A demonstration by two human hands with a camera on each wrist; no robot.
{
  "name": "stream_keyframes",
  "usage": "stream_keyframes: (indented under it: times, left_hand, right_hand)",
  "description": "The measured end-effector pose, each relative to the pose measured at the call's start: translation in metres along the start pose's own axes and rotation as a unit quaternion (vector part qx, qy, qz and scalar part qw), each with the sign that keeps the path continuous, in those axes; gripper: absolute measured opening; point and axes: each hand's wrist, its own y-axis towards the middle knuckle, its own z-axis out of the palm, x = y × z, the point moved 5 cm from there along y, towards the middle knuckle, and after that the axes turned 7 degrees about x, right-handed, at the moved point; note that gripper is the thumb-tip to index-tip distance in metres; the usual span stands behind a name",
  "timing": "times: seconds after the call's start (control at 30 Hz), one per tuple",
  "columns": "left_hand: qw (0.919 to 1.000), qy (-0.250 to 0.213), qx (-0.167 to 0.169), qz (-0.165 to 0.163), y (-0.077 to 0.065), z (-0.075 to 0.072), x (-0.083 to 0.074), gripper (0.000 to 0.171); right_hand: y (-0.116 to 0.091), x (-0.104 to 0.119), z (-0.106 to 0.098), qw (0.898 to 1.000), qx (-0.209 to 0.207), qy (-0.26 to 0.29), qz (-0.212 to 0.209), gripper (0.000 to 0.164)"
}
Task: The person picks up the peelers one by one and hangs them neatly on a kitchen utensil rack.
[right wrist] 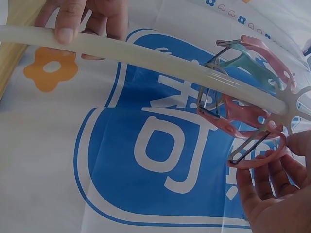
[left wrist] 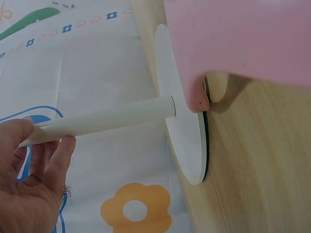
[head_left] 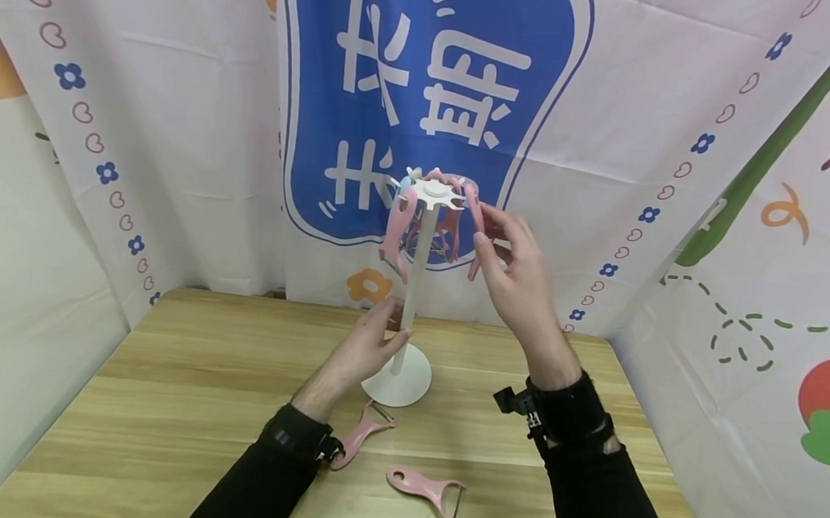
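A white stand with a slim pole and a slotted top ring rises from a round base. My left hand grips the pole at its lower half, thumb on one side and fingers on the other, as the left wrist view also shows. At the ring's right side my right hand pinches a pink Y-shaped peeler between thumb and fingers, its upper end at a slot. More pink peelers and a blue-green one hang around the ring, partly overlapping.
Two pink peelers lie on the wooden table: one peeler beside my left wrist, another peeler nearer the front edge. A printed cloth hangs behind the table, and more cloth stands at both sides.
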Motion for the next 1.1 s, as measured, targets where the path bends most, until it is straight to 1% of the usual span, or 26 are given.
stream_keyframes:
  times: [0.2, 0.37, 0.8, 1.1]
  left_hand:
    - [1.0, 0.001, 0.003, -0.002, -0.001, 0.0, 0.0, 0.027]
    - [1.0, -0.001, 0.005, -0.001, -0.001, 0.0, 0.0, 0.027]
    - [1.0, 0.003, 0.002, 0.0, -0.001, 0.0, 0.0, 0.027]
    - [1.0, 0.005, 0.004, 0.002, 0.0, 0.0, -0.001, 0.028]
  right_hand:
    - [0.002, 0.0, 0.007, 1.0, 0.012, 0.016, 0.01, 0.045]
    - [0.001, -0.001, 0.011, 1.0, 0.013, 0.026, 0.012, 0.046]
    - [-0.001, -0.004, 0.016, 0.999, 0.017, 0.035, 0.014, 0.047]
    - [-0.003, -0.008, 0.018, 0.999, 0.024, 0.029, 0.011, 0.048]
